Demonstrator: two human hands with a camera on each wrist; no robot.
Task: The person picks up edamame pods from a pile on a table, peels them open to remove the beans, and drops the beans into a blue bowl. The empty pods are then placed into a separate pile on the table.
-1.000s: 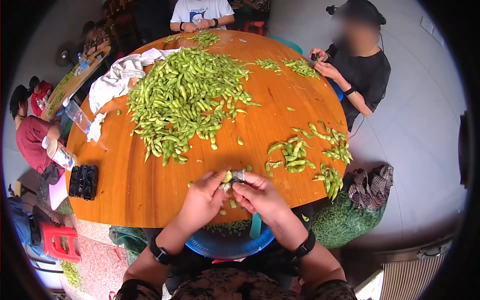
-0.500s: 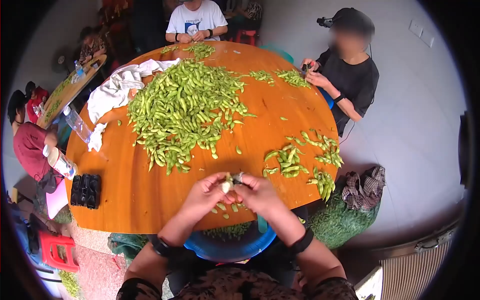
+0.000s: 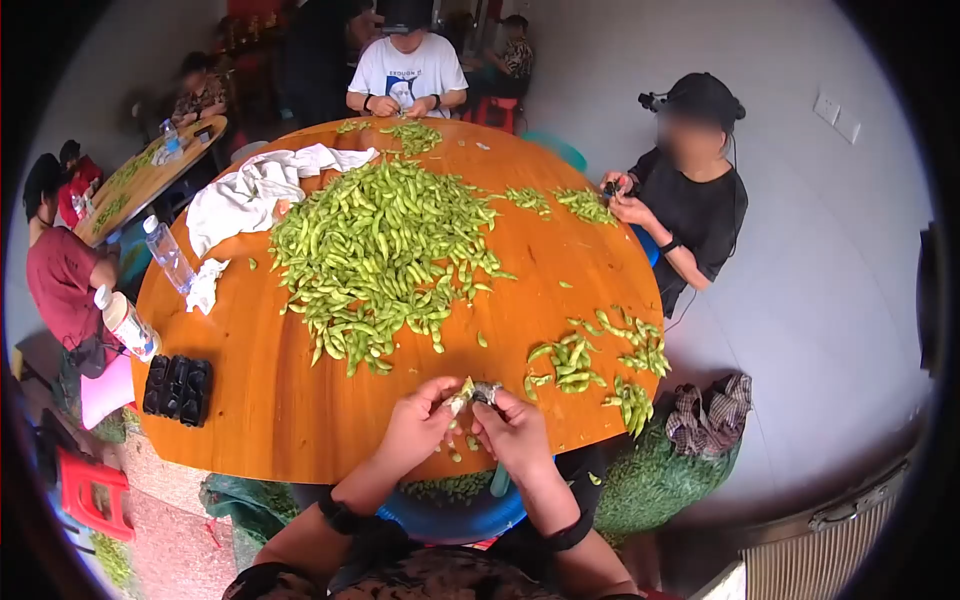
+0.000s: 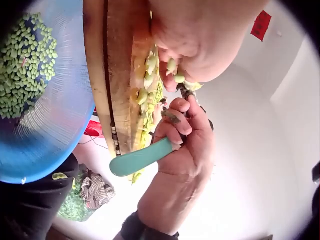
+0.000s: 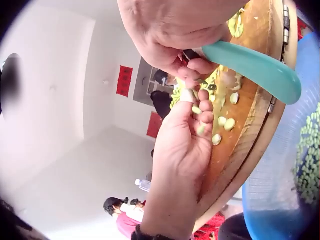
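Close together above the near table edge, my left hand (image 3: 412, 428) and right hand (image 3: 520, 432) meet at the fingertips. The left thumb and fingers pinch a pale green soybean pod (image 3: 461, 397). In the right wrist view, shelled beans (image 5: 196, 109) lie in the left hand's curled fingers. My right hand grips a tool with a teal handle (image 4: 142, 157) that sticks out past the palm; its dark working end is mostly hidden by fingers near the pod. Several loose beans (image 5: 229, 124) lie on the wooden table (image 3: 240, 400) below the hands.
A big heap of pods (image 3: 385, 260) covers the table's middle, with small piles (image 3: 570, 362) to the right. Below the edge sits a blue basin (image 4: 65, 150) of shelled beans. A white cloth (image 3: 240, 205), bottle (image 3: 170, 258) and black tray (image 3: 177, 390) stand left. Other people sit around.
The head view has tilted up, so the table appears lower. Both hands stay together at the pod, which has turned between the left fingers. The right hand keeps hold of the teal-handled tool.
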